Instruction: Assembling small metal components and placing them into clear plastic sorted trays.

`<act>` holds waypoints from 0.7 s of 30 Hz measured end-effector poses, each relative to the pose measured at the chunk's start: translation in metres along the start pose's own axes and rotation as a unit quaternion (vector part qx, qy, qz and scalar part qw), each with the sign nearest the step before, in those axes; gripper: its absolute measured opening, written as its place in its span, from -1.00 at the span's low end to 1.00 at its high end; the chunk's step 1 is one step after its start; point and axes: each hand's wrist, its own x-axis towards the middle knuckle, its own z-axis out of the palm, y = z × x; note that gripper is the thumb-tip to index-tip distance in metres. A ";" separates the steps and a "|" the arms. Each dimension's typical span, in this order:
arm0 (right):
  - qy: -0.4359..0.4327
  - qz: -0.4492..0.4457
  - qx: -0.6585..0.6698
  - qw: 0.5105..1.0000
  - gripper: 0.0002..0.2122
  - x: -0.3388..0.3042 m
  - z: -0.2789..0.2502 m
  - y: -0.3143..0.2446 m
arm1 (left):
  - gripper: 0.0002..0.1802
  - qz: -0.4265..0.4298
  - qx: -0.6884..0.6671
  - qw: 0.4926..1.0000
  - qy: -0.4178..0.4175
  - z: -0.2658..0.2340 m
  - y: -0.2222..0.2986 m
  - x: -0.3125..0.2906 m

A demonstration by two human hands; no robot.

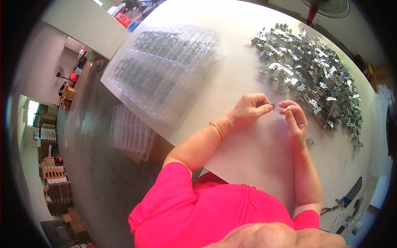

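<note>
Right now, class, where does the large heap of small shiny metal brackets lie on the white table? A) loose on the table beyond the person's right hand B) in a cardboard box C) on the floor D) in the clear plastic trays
A: the heap of small shiny metal brackets lies loose on the white table, beyond the right hand.

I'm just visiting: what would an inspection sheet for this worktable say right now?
Surface: white table, mostly bare near the person.
Job's things: small metal piece pinched between both hands; heap of metal parts at the right.
Clutter: clear plastic trays at the left; dark tools at the near right edge.
Hands: left hand and right hand meet on the piece above the table.
Cables: nothing seen.
Surroundings: a fan beyond the table; stacked boxes on the floor at the left.
</note>
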 end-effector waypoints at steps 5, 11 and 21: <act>-0.050 -0.043 -0.103 0.993 -0.93 -0.004 0.005 -0.002 | -0.77 -0.043 -0.072 0.996 -0.031 -0.001 -0.003 0.001; -0.057 -0.082 -0.139 0.985 -0.92 -0.004 0.006 -0.001 | -0.73 -0.065 -0.131 0.987 -0.070 -0.004 -0.004 0.002; 0.057 0.035 0.127 0.990 -0.91 0.000 0.006 0.003 | -0.61 0.023 -0.282 0.957 -0.059 -0.007 -0.011 0.007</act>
